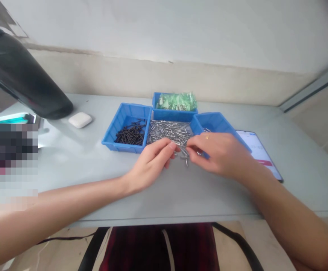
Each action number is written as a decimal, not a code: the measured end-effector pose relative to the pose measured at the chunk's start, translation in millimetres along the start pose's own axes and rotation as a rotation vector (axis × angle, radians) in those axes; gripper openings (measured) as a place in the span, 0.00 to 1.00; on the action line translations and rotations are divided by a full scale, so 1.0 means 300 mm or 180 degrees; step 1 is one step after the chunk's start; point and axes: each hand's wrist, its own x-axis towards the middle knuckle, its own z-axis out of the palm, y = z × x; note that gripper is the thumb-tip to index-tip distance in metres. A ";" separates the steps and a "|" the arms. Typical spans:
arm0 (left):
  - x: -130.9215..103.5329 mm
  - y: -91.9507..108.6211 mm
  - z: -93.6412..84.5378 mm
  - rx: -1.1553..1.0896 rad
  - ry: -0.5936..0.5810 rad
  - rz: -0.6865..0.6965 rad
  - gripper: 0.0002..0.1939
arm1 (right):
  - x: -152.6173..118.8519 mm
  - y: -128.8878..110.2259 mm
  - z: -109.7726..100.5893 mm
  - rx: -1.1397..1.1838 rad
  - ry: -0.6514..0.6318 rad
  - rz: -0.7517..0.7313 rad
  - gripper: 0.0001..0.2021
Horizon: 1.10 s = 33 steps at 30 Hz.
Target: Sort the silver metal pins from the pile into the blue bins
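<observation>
Many thin silver metal pins lie in a pile between the blue bins. At the pile's front edge, my left hand is closed, thumb and fingertips pinched on a small silver piece. My right hand faces it from the right, its thumb and forefinger pinched at the other end of what looks like the same piece. Dark screws fill part of the left blue bin. The right blue bin is partly hidden behind my right hand and holds a few silver pieces.
A back blue bin holds green plastic packets. A phone lies right of the right bin. At the left are a white case and a large dark cylinder. A wall stands behind the table.
</observation>
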 end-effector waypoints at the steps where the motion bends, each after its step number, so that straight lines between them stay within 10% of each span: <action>1: 0.000 0.002 -0.001 -0.0026 -0.0014 0.0010 0.19 | -0.001 -0.001 0.002 0.0018 -0.0045 -0.0043 0.10; 25: -0.002 0.009 -0.004 -0.0323 -0.0136 0.0071 0.17 | -0.003 0.002 0.005 0.0492 0.0142 -0.0455 0.06; 33: 0.002 0.014 -0.003 0.0022 -0.0639 -0.0160 0.20 | 0.000 0.015 -0.019 0.0041 0.0423 0.0305 0.08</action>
